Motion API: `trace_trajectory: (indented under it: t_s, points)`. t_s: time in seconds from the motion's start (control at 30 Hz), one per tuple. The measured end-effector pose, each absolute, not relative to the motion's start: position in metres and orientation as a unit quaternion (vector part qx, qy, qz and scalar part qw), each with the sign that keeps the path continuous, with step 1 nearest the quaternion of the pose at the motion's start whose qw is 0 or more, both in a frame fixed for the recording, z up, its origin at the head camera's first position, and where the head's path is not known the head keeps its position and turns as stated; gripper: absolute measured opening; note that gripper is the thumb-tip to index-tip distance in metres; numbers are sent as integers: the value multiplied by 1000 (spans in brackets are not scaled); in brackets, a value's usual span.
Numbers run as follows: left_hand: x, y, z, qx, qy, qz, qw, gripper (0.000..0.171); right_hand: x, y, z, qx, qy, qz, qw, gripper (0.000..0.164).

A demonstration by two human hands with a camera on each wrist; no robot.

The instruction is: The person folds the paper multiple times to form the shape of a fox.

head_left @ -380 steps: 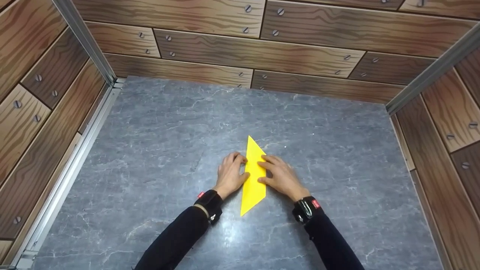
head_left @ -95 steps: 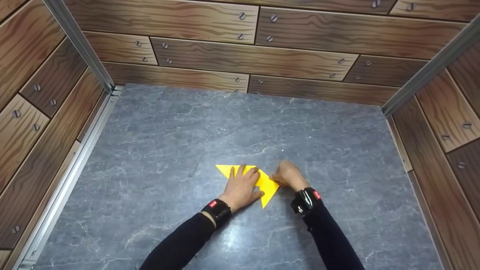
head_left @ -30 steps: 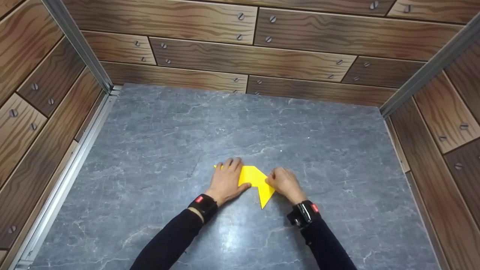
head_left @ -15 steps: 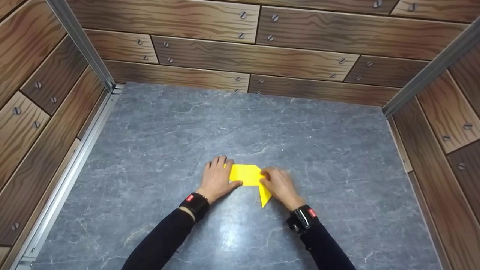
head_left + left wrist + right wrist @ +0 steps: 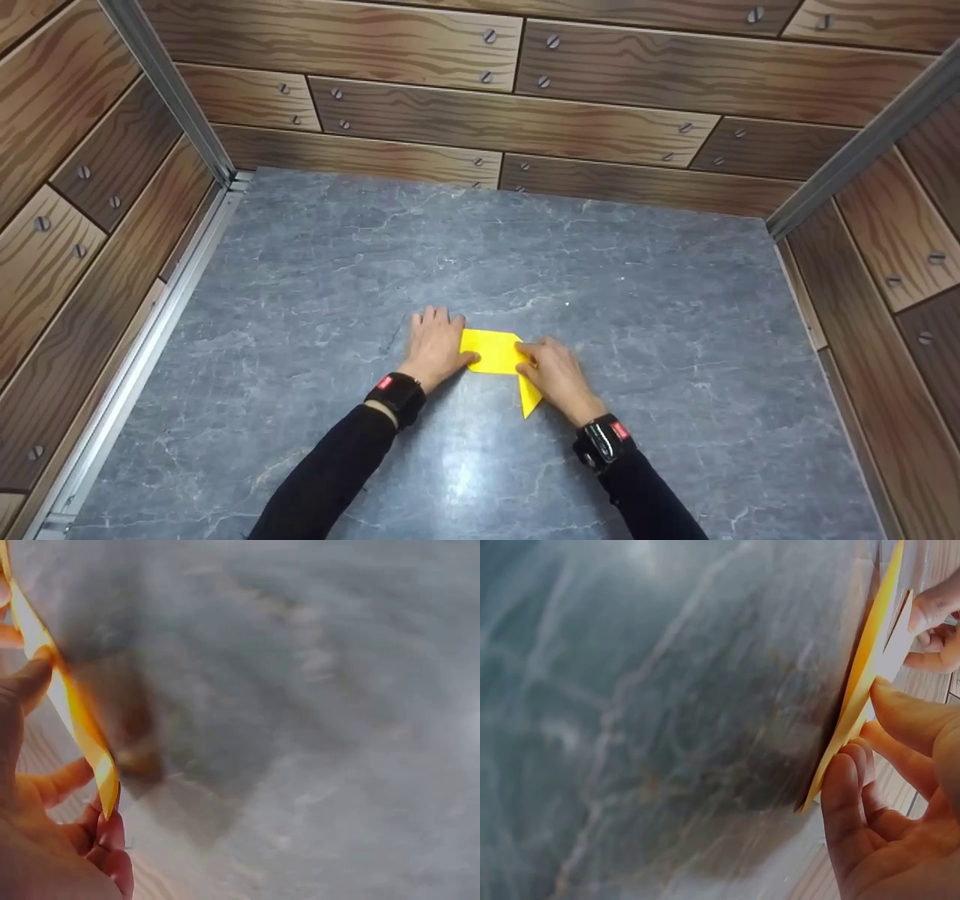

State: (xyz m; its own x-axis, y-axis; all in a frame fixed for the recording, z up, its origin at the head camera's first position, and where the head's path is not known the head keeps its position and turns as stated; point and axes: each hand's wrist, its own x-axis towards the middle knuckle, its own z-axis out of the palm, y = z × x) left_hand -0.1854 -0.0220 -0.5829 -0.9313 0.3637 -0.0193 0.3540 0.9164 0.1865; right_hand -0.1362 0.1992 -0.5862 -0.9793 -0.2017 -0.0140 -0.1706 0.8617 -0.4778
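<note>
A folded sheet of yellow paper (image 5: 491, 351) lies on the grey marbled surface, with a pointed flap (image 5: 529, 397) angled toward the person at its right end. My left hand (image 5: 435, 345) is at the left end, its thumb over the paper and its other fingers along the edge. In the left wrist view the paper (image 5: 71, 705) runs between that thumb and the fingers. At the right end, my right hand (image 5: 559, 375) pinches the paper between thumb and index finger. The right wrist view shows the paper (image 5: 862, 675) edge-on, its layers slightly parted.
The grey marbled tabletop (image 5: 337, 247) is enclosed by wood-patterned panels (image 5: 420, 105) at the back and both sides. Metal rails (image 5: 172, 97) stand at the corners. Black bands (image 5: 397, 397) sit on both wrists below dark sleeves.
The long yellow strip has been turned crosswise and folded, leaving a flap toward the person. Lately my left hand slid to the left end, and my right hand moved in from the flap's outer edge.
</note>
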Motion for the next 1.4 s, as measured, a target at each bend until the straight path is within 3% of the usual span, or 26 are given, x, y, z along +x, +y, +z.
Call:
trace_trajectory:
  t_s: [0.23, 0.37, 0.7, 1.13, 1.4]
  points:
    - [-189, -21, -575, 161, 973, 165, -2, 19, -133, 198, -590, -116, 964, -237, 21, 45]
    - [-187, -24, -577, 144, 956, 251, -42, 9, -132, 199, -589, -122, 965, -231, 24, 46]
    - [-170, -17, -584, 109, 914, 390, -31, 7, -135, 198, -586, -121, 961, -240, 65, 45]
    - [-154, -10, -594, 262, 849, 455, 54, 4, -139, 198, -584, -112, 958, -252, 74, 45]
    - [-147, -10, -599, 308, 852, 420, 42, 6, -139, 197, -584, -112, 959, -251, 68, 44]
